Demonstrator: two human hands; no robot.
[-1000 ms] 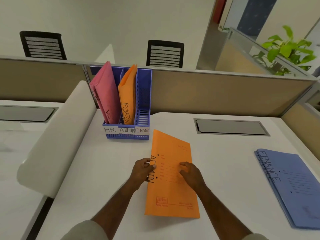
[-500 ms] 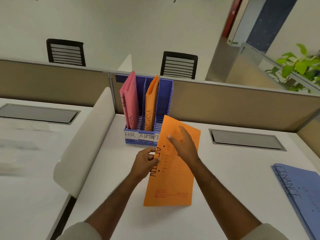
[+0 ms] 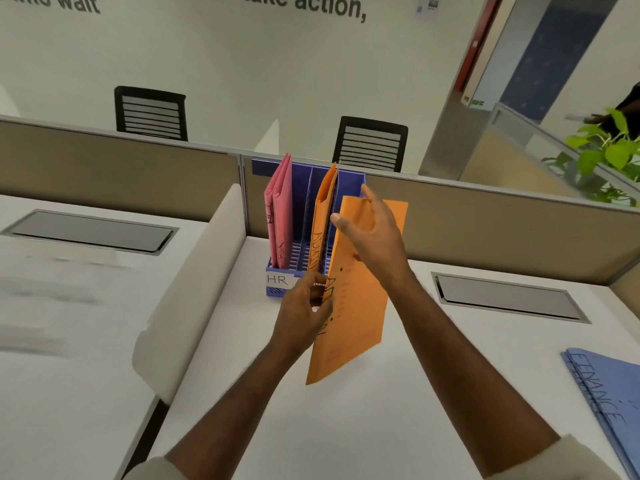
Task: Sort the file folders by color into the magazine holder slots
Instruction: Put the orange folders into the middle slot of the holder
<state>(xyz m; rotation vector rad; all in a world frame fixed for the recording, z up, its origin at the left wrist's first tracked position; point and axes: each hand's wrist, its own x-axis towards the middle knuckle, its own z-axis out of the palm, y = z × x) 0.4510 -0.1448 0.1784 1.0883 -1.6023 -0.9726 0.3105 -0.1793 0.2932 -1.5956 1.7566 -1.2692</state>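
Orange ADMIN folder raised off the desk, now upright before the blue magazine holder.
Left hand pinches its spine, right hand lies flat-fingered against its face; the middle slot's 1 orange folder awaits it.

left hand: fingers curled, pinching | right hand: fingers spread, pressing flat
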